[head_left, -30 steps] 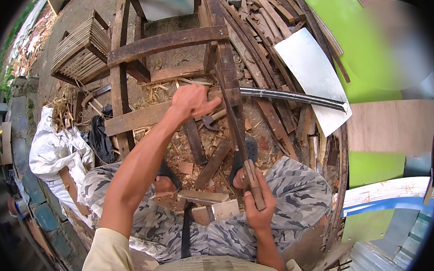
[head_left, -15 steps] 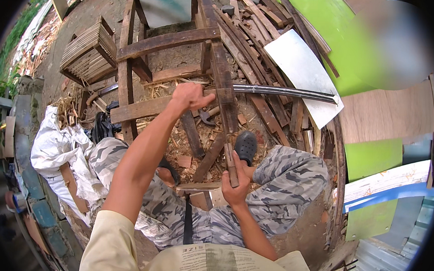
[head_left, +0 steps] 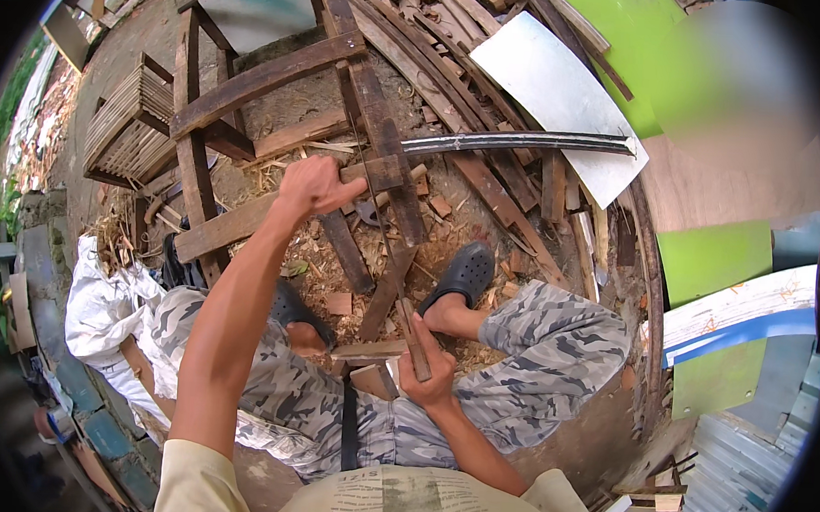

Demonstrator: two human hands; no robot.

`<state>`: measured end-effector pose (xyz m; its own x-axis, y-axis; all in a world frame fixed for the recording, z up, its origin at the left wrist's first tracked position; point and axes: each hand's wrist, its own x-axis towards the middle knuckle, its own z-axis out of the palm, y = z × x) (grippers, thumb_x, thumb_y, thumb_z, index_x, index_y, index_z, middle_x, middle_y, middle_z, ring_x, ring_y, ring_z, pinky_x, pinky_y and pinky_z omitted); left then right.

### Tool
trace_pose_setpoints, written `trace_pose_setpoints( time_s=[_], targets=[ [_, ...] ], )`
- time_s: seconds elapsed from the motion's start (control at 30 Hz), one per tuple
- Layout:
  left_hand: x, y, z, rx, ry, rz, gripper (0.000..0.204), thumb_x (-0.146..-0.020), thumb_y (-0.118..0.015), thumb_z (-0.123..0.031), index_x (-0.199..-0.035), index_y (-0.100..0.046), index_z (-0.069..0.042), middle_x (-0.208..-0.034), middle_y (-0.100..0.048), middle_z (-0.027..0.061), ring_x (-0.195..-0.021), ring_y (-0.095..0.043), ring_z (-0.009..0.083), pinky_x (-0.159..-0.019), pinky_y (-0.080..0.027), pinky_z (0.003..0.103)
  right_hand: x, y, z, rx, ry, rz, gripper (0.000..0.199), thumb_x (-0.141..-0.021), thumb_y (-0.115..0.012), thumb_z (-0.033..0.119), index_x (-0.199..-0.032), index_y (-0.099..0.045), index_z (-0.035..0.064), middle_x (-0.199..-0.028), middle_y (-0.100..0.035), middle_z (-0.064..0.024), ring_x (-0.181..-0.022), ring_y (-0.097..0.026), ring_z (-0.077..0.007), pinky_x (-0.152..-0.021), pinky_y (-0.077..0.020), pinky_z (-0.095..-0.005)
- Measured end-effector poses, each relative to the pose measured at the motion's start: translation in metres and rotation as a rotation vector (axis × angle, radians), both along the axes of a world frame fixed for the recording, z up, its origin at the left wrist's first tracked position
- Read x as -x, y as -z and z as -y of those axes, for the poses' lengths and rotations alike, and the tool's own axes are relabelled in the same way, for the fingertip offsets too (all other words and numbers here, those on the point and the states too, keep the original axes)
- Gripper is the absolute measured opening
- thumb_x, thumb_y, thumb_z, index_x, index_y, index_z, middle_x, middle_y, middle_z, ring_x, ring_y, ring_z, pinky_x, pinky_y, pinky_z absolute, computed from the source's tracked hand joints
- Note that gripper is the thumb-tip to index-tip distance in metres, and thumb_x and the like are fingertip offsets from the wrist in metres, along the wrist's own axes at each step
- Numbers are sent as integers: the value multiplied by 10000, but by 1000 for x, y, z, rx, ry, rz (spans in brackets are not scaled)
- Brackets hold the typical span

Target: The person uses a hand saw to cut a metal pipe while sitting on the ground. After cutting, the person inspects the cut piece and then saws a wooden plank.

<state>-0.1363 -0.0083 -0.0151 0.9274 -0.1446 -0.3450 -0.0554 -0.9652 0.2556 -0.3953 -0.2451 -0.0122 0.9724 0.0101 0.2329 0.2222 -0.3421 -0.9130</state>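
Note:
My left hand (head_left: 313,188) is closed over a brown wooden plank (head_left: 231,228), thumb pointing right, close to the plank's right end. That plank lies across a dark wooden frame (head_left: 271,84). My right hand (head_left: 427,373), low between my knees, is wrapped round the wooden handle of a handsaw (head_left: 414,344). The saw's thin blade appears edge-on, running up from the handle past the plank just right of my left thumb. Whether its teeth touch the wood I cannot tell. A claw hammer (head_left: 368,211) lies partly hidden below the plank.
Scrap lumber (head_left: 471,157) is piled at the right, with a white sheet (head_left: 562,106) and a black strip (head_left: 518,141) over it. A slatted wooden piece (head_left: 129,125) stands at the left, above a white sack (head_left: 101,305). Wood chips cover the ground around my feet.
My right hand has drawn the saw back toward my body, baring more of its blade. My left hand stays on the plank. The whole view has shifted slightly.

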Motion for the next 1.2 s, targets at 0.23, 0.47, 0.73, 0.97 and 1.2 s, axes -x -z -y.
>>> trace_pose_setpoints(
  time_s=[0.23, 0.47, 0.73, 0.97, 1.2],
  targets=[
    [-4, 4, 2, 11, -9, -6, 698, -794, -517, -600, -594, -592, 64, -592, -597, 261, -579, -620, 378, -608, -505, 508, -48, 15, -23, -75, -12, -159, 660, -825, -593, -23, -1479, -521, 22, -998, -753, -175, -570, -638, -190, -572, -519, -296],
    [-6, 0, 5, -45, 14, -18, 638, -778, -517, -544, -611, -567, 69, -551, -560, 240, -550, -595, 372, -599, -498, 517, 3, -9, 13, -60, -36, -88, 694, -788, -619, -19, -1474, -524, 17, -1106, -720, -267, -687, -746, -274, -607, -560, -346],
    [-5, 2, 7, -25, 4, 1, 643, -779, -502, -569, -605, -568, 47, -599, -601, 236, -571, -588, 359, -596, -488, 506, -65, 12, -27, -129, 15, -171, 654, -820, -615, 14, -1468, -526, 19, -1070, -733, -242, -717, -747, -295, -641, -563, -335],
    [-1, 11, 0, 8, 14, 0, 718, -800, -443, -657, -561, -585, 4, -571, -602, 184, -544, -569, 292, -550, -479, 479, 16, 7, 12, 3, 17, -102, 643, -793, -609, -26, -1434, -550, -30, -1140, -733, -234, -811, -770, -258, -710, -583, -319],
    [-4, -16, 6, -10, 3, -129, 776, -811, -483, -698, -658, -696, 33, -763, -711, 237, -729, -698, 339, -720, -560, 474, -86, 9, -39, -20, 37, -92, 640, -819, -588, -30, -1456, -525, -20, -1017, -742, -194, -607, -648, -201, -609, -534, -322]
  ],
)
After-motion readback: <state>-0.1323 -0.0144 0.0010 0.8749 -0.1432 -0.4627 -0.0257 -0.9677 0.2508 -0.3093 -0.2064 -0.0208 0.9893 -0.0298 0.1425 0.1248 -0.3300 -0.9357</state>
